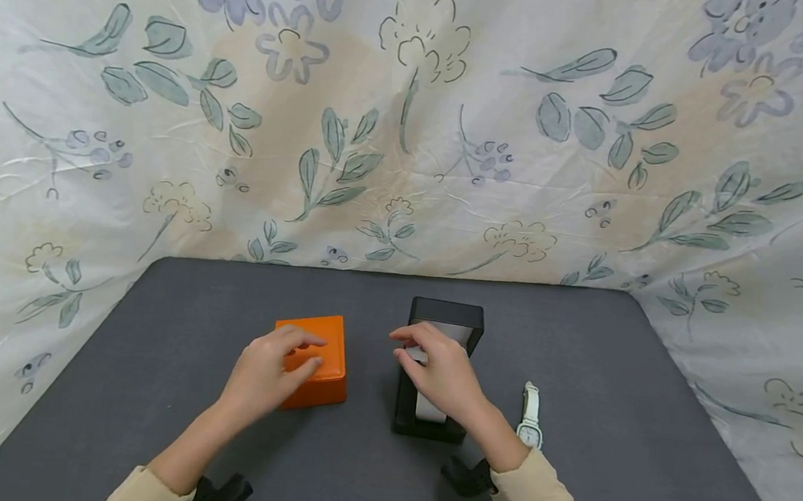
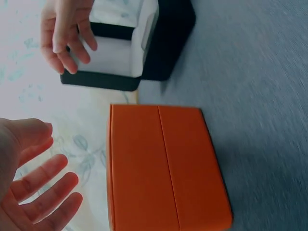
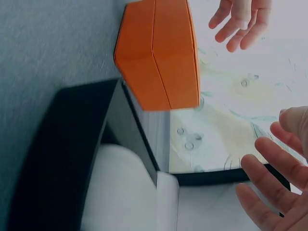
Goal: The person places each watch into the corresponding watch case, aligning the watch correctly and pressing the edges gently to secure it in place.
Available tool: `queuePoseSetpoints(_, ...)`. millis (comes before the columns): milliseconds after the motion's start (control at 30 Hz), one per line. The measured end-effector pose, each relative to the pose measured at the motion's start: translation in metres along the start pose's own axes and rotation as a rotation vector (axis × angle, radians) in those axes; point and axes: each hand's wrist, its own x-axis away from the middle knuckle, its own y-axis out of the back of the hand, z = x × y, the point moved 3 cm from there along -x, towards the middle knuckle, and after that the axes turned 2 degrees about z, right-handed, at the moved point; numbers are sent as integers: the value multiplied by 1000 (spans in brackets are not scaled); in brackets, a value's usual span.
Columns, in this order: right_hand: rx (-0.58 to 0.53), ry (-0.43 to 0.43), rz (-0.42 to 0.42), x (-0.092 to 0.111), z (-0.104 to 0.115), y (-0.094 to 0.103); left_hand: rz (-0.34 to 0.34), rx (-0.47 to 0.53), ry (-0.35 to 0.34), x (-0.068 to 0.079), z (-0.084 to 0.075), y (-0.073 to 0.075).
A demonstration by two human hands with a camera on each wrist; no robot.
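Note:
My left hand (image 1: pixel 264 374) hovers over a closed orange box (image 1: pixel 331 347), its fingers loosely bent and nothing between them. In the left wrist view the box lid shows a seam, and the fingers stand apart from it. To the right, my right hand (image 1: pixel 446 374) is above a black watch box (image 1: pixel 448 311) whose lid stands raised. It too holds nothing, with relaxed, spread fingers. A white cushion (image 3: pixel 120 187) sits inside the black box, partly hidden by the hand in the head view. A watch with a pale strap (image 1: pixel 531 412) lies on the table beyond the right wrist.
The boxes and the watch rest on a dark grey tabletop (image 1: pixel 206 320). A floral cloth (image 1: pixel 414 123) hangs behind the table and along both sides. Black wrist mounts (image 1: pixel 221 498) stick out at each sleeve cuff.

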Motion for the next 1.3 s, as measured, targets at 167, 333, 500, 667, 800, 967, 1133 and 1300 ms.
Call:
queuePoseSetpoints(167,16,-7,-26,7,-10,8,5,19,-24,-5,-11,-8)
queuePoseSetpoints(333,35,-3,-55,14,-18,17,27,37,-50,-8,-23,-19)
queuePoseSetpoints(500,22,-14,-72,22,-28,27,34,32,-97,-11,-33,-29)
queuePoseSetpoints(667,31,-39,-82,32,-38,35,47,61,-145,-13,-42,-39)
queuePoseSetpoints(800,53,-68,-95,41,-44,41,79,85,-165,-13,-47,-48)
queuePoseSetpoints(967,69,-126,-99,52,-50,50,128,108,-161,-14,-51,-59)
queuePoseSetpoints(1133,93,-193,-102,66,-57,58,182,125,-162,-15,-53,-68)
queuePoseSetpoints(1300,85,-244,-111,80,-67,66,232,117,-161,-15,-54,-79)
